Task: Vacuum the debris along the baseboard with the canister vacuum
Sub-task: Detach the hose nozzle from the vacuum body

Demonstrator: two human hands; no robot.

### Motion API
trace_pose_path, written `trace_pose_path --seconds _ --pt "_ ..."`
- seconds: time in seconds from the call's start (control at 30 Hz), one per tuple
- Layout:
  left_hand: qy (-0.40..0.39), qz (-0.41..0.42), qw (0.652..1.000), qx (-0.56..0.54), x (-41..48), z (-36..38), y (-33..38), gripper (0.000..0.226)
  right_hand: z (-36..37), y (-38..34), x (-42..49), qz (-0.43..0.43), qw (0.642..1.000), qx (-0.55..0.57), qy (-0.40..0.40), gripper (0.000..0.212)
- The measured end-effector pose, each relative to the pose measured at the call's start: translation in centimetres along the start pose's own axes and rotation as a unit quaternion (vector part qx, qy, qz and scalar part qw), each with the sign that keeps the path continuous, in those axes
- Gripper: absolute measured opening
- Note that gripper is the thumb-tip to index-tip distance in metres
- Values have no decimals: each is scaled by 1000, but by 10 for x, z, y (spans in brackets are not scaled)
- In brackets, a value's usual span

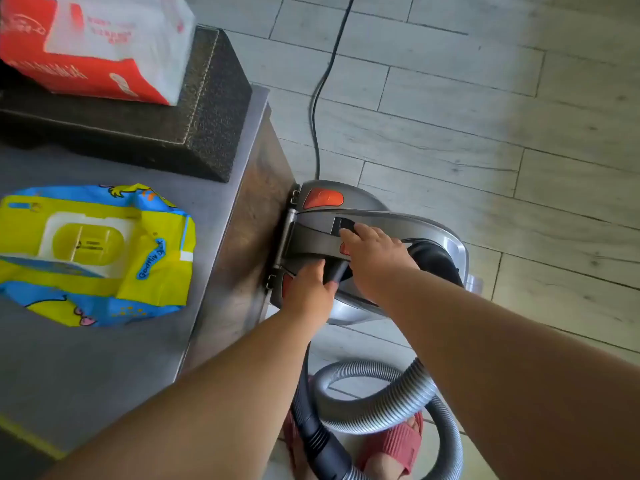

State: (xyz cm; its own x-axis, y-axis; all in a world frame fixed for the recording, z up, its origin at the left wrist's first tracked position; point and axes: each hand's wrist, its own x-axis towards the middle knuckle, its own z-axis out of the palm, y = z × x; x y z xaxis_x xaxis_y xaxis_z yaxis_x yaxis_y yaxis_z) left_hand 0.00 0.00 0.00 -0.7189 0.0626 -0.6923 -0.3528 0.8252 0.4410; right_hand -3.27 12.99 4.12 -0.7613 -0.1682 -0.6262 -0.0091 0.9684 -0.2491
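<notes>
Grey hard-plastic canister vacuum (367, 216) sits on the pale tiled floor (485, 133) against the grey cabinet (256, 202), left hand (308, 292) curling round its dark carry handle (337, 268), right hand (375, 261) resting straight-fingered on the black switch (344, 225): it looks rigid and hefty, so lift by that handle.

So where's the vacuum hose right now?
In the head view the hose lies looped on the floor at bottom centre, just below the canister, right of the table, by the person's red slippers.
</notes>
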Motion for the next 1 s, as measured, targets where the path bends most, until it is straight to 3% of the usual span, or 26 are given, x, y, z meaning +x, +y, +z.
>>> trace_pose_path --seconds 0.37,0.6,0.8,1.0 --pt "-9 -19 998 66 5 14 -13 53 18 12 9 -1 999 -37 27 76" --pt "-63 -60 996 13 -6 10 -17 37 20 12 7 -5 998 -46 33 74" --pt "-16 -104 994 -43 -28 1 -31 32 13 11 3 7 999 -33 9 71" --pt "18 -85 993 -77 -33 -19 -34 22 9 9 4 11 999 -32 5 64"
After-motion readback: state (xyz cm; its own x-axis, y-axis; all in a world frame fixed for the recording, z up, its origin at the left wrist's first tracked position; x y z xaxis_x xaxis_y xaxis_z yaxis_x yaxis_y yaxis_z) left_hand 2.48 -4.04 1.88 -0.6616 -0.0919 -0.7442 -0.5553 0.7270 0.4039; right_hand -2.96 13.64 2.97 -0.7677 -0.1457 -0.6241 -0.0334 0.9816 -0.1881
